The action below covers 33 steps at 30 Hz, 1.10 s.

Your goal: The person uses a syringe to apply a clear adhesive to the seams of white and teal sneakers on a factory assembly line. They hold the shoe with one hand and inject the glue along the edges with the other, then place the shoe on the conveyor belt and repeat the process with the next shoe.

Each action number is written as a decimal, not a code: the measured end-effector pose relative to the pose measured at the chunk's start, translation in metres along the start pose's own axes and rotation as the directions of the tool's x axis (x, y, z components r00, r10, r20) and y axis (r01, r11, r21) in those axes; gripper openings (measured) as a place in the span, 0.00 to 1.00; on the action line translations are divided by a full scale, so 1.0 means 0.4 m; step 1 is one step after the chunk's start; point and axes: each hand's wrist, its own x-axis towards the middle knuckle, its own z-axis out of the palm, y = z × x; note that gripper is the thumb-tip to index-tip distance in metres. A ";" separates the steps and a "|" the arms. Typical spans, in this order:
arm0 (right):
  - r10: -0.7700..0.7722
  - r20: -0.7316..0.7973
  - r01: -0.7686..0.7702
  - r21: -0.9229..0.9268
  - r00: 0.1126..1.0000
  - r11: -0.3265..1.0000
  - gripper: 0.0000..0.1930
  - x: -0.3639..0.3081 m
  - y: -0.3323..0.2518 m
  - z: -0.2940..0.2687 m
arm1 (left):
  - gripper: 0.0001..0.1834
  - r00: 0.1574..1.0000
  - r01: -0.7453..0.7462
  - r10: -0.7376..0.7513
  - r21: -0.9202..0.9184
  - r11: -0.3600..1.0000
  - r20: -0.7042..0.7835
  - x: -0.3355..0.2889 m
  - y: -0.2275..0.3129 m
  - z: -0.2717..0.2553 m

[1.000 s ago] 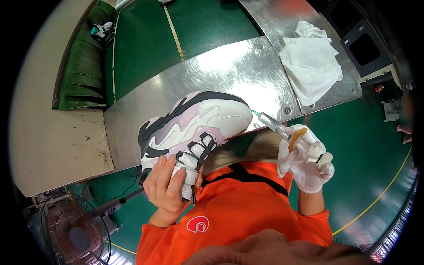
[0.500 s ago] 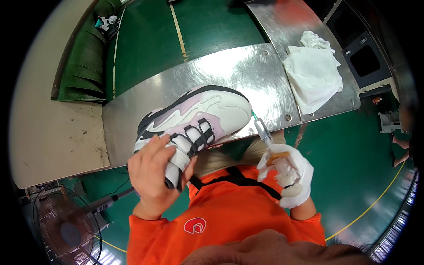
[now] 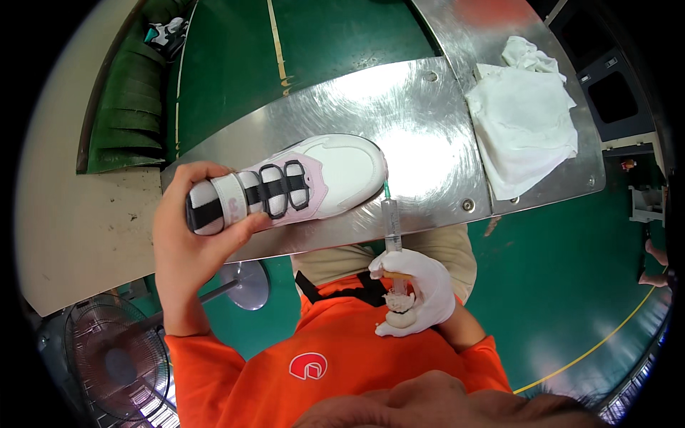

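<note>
Head view shows the bare left hand (image 3: 187, 235) gripping the white, pink and black sneaker (image 3: 285, 184) on the steel bench (image 3: 399, 107) while the white-gloved right hand (image 3: 414, 292) clasps a clear syringe (image 3: 391, 225) whose needle, at the toe edge, could slip and mark the upper if the shoe rolls

Bare left hand (image 3: 187, 227) curled in a grip, gloved right hand (image 3: 416, 294) fisted

This is a factory floor, likely a shoe workshop. The floor (image 3: 342, 43) is painted green with yellow lane lines, the counter (image 3: 399, 107) is bare brushed steel bolted at its edge, and a green conveyor belt (image 3: 128, 121) runs alongside. A standing fan (image 3: 114, 364) sits below, and the worker wears an orange uniform shirt (image 3: 314, 371).
</note>
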 end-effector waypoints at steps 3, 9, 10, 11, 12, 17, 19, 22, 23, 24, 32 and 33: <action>-0.050 -0.012 0.050 -0.033 0.999 0.998 0.40 0.002 0.018 0.001 | 0.28 0.996 -0.015 0.010 0.055 0.998 0.093 0.026 0.006 -0.017; -0.078 0.002 0.078 -0.032 0.997 0.996 0.39 0.007 0.015 -0.002 | 0.42 0.797 -0.131 0.074 0.051 0.990 0.600 0.121 0.024 -0.148; -0.073 0.004 0.073 -0.026 0.997 0.997 0.39 0.006 0.014 -0.006 | 0.46 0.690 -0.172 0.137 -0.023 0.985 0.710 0.166 0.019 -0.162; -0.067 0.004 0.067 -0.027 0.998 0.997 0.39 0.007 0.012 -0.008 | 0.54 0.609 -0.164 0.196 -0.120 0.979 0.768 0.215 0.017 -0.157; -0.061 -0.004 0.061 -0.029 0.998 0.998 0.39 0.009 0.009 -0.008 | 0.56 0.578 -0.192 0.215 -0.125 0.973 0.787 0.257 0.030 -0.146; 0.021 -0.001 -0.021 -0.023 1.000 1.000 0.40 -0.003 -0.011 -0.015 | 0.32 0.386 -0.318 0.169 -0.041 0.947 0.907 0.397 0.070 0.118; 0.060 -0.002 -0.060 0.019 0.998 0.998 0.41 -0.016 -0.006 -0.018 | 0.30 0.223 -0.356 0.152 -0.065 0.932 0.963 0.402 0.054 0.215; 0.142 0.002 -0.140 0.155 0.990 0.978 0.44 -0.022 -0.033 -0.022 | 0.27 0.169 -0.248 0.178 -0.133 0.960 0.969 0.381 0.056 0.231; 0.193 0.013 -0.190 0.241 0.981 0.952 0.45 -0.021 -0.059 -0.027 | 0.24 0.221 -0.292 0.264 -0.194 0.936 0.939 0.368 0.053 0.222; 0.242 0.034 -0.239 0.327 0.970 0.914 0.46 -0.015 -0.082 -0.037 | 0.23 0.252 -0.312 0.289 -0.205 0.928 0.923 0.353 0.068 0.199; -0.265 0.434 -0.033 0.567 0.861 0.823 0.56 0.284 -0.317 -0.097 | 0.24 0.734 -0.406 0.623 -0.560 0.722 0.271 0.202 0.078 -0.110; -0.214 0.497 -0.098 0.530 0.841 0.843 0.56 0.317 -0.330 -0.095 | 0.27 0.765 -0.396 0.620 -0.632 0.666 0.175 0.183 0.053 -0.124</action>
